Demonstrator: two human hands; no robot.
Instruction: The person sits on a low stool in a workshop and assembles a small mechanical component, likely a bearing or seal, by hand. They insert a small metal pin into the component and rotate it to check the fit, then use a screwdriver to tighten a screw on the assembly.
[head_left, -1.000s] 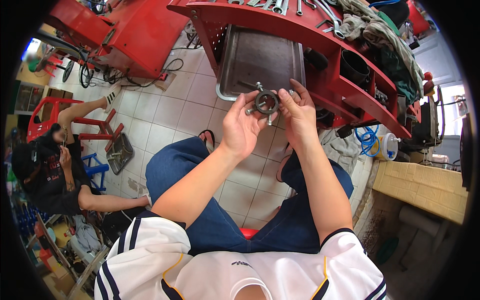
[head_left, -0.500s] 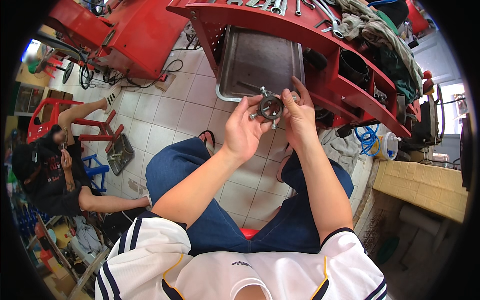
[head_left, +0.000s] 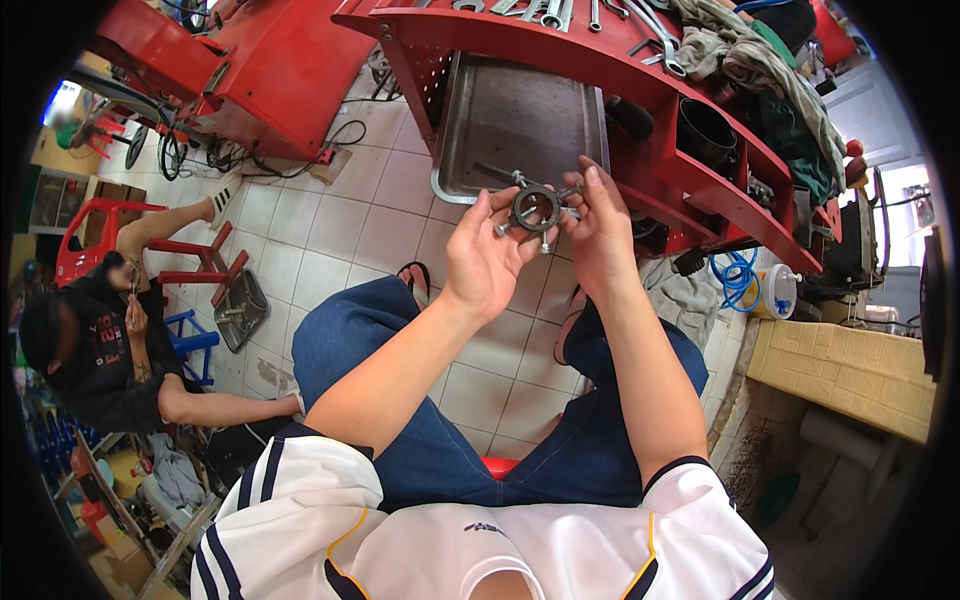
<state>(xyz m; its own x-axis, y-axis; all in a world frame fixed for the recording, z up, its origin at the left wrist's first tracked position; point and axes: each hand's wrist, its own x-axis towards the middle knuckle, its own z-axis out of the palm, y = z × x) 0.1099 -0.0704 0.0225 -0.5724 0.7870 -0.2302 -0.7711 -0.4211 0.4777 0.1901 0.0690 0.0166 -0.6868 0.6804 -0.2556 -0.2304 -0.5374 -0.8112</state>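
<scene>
I hold a dark metal ring with several bolts sticking out of it (head_left: 537,208) up in front of me with both hands. My left hand (head_left: 485,255) grips its left side with thumb and fingers. My right hand (head_left: 598,232) pinches its right side, fingers pointing up. The part hangs over the near edge of a grey metal tray (head_left: 500,110) that rests on a shelf of the red tool cart (head_left: 640,90). I sit with my knees in blue jeans below the hands.
Wrenches and rags lie on top of the red cart. A second red machine (head_left: 270,70) with cables stands at the left. Another person (head_left: 95,340) sits on the tiled floor at the far left. A blue hose coil (head_left: 735,280) and a white bottle sit at the right.
Both hands have lifted the ring part slightly higher and turned it; the fingers have shifted around its rim.
</scene>
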